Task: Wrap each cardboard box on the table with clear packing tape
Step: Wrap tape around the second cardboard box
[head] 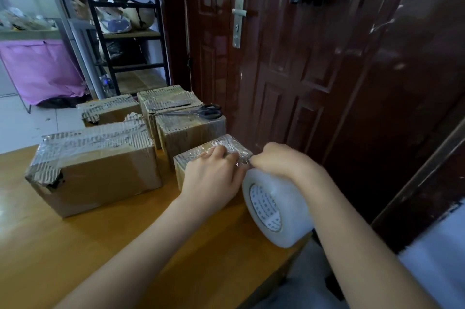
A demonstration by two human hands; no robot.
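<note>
Several cardboard boxes stand on the wooden table (pixel 63 253). The nearest small box (pixel 191 157) has shiny clear tape across its top. My left hand (pixel 214 172) lies over its front and top, fingers pressing the tape down. My right hand (pixel 281 160) grips the big roll of clear packing tape (pixel 276 208) from above, right beside the box's right corner, and a short strip of tape runs from the roll to the box. A large taped box (pixel 100 172) sits to the left. Further boxes (pixel 191 130) stand behind.
Black-handled scissors (pixel 201 112) lie on top of a rear box. A dark red door (pixel 289 57) stands close behind the table's right edge. A black shelf rack (pixel 120 19) and a pink cloth bin (pixel 40 69) are at the far left.
</note>
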